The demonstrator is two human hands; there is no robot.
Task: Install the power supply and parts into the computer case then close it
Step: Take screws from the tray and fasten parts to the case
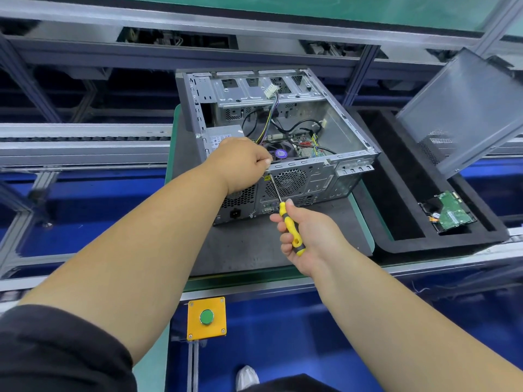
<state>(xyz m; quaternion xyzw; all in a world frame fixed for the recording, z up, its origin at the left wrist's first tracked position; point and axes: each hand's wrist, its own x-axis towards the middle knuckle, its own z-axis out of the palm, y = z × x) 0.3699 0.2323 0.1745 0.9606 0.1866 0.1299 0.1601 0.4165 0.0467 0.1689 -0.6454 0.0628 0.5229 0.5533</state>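
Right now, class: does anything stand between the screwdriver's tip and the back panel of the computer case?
Only the left hand: its curled fingers sit at the case's top rear edge, just where the screwdriver's shaft ends, hiding the tip. Whether they pinch a screw there cannot be told. Otherwise the path is clear.

The left hand (pixel 240 162) covers most of the power supply (pixel 223 134) and the case's rear top edge, so what its curled fingers pinch there cannot be made out. The screwdriver (pixel 285 219) tip vanishes beneath that hand, against the computer case (pixel 285 179). The label print on the power supply is too small to read, and the leaning side panel (pixel 467 108) runs off the right edge.
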